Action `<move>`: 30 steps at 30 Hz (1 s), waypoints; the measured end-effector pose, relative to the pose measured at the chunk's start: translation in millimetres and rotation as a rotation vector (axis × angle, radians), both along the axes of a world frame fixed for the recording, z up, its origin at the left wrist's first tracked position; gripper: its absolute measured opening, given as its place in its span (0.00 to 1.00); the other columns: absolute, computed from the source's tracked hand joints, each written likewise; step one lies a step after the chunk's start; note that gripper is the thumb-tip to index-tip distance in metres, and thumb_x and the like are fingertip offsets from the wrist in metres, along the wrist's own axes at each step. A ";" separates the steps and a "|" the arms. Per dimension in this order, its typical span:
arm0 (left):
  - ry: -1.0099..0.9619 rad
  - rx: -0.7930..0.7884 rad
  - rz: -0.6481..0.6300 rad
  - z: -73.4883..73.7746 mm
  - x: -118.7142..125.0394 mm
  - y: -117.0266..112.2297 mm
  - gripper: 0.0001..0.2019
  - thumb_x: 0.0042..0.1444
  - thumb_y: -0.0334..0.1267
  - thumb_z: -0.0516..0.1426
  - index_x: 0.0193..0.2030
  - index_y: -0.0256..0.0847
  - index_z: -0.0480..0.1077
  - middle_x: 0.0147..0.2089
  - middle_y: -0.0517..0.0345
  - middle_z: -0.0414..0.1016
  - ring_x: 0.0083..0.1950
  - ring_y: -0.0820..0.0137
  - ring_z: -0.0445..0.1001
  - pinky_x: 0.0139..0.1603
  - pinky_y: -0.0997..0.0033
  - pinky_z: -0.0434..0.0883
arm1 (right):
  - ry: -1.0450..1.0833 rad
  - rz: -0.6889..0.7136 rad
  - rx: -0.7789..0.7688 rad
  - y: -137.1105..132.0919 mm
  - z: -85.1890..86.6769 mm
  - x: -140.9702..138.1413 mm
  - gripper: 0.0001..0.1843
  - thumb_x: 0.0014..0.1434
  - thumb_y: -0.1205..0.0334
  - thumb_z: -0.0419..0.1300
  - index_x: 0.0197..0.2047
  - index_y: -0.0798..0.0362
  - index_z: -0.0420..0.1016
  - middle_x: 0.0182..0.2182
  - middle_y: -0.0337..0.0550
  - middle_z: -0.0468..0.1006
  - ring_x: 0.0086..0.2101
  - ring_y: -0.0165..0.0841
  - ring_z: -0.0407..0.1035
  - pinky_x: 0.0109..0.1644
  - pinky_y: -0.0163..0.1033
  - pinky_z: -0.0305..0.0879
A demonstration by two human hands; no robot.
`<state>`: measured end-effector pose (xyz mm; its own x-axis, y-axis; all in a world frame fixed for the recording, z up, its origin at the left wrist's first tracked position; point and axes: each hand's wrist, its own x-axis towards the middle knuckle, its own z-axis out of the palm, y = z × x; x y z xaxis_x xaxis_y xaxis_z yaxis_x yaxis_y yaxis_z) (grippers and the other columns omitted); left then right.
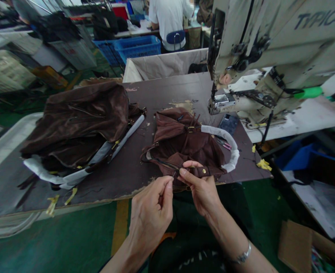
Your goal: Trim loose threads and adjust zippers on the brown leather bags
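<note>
A brown leather handbag (184, 144) lies at the table's front edge, its zipper (169, 165) running toward my fingers. My right hand (203, 191) is closed on the bag's near edge, thumb on top beside the zipper's end and a strap tab with a brass stud (204, 171). Just left of it, my left hand (153, 208) pinches something thin and dark at the zipper's end, too small to name. A white-wrapped handle (232, 146) arches off the bag's right side.
Another brown bag (84, 117) with white-wrapped handles lies left on the table (173, 89). A sewing machine (269, 57) stands at the right, a phone (229, 123) below its arm. Beyond are a cloth-lined bin (167, 66), blue crates (139, 47) and a seated person (170, 22).
</note>
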<state>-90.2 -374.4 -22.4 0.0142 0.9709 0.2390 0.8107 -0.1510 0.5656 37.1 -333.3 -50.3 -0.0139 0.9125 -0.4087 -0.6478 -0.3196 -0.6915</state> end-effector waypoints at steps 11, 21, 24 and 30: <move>-0.118 0.089 -0.065 -28.5 -9.9 6.7 0.07 0.61 0.33 0.54 0.43 0.39 0.72 0.38 0.56 0.76 0.37 0.71 0.74 0.38 0.75 0.70 | -0.008 0.023 0.002 0.2 3.6 3.7 0.14 0.43 0.65 0.73 0.34 0.53 0.77 0.29 0.36 0.75 0.31 0.28 0.72 0.40 0.35 0.73; -0.067 0.299 -0.129 -41.5 -14.4 10.8 0.10 0.58 0.26 0.55 0.45 0.39 0.72 0.35 0.56 0.75 0.36 0.72 0.72 0.39 0.74 0.70 | 0.064 0.038 -0.027 0.6 4.0 4.5 0.14 0.42 0.67 0.74 0.33 0.53 0.77 0.28 0.34 0.73 0.29 0.26 0.72 0.40 0.33 0.74; -0.059 0.242 -0.106 -33.9 -10.4 9.1 0.08 0.58 0.26 0.56 0.43 0.39 0.71 0.36 0.56 0.75 0.37 0.72 0.72 0.42 0.74 0.69 | 0.034 0.026 -0.019 1.0 4.1 3.6 0.14 0.42 0.67 0.73 0.34 0.53 0.77 0.29 0.35 0.74 0.30 0.27 0.72 0.40 0.33 0.74; -0.084 0.105 -0.061 -16.4 -6.1 3.2 0.08 0.59 0.29 0.56 0.44 0.40 0.72 0.39 0.58 0.76 0.37 0.73 0.74 0.42 0.75 0.69 | 0.020 0.019 -0.017 0.8 4.0 2.8 0.13 0.43 0.67 0.73 0.34 0.54 0.77 0.28 0.35 0.74 0.30 0.27 0.71 0.39 0.33 0.73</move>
<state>-96.3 -371.2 -38.8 0.0481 0.9386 0.3417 0.7485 -0.2604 0.6099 39.9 -332.5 -46.3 -0.0396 0.9050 -0.4236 -0.6551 -0.3436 -0.6728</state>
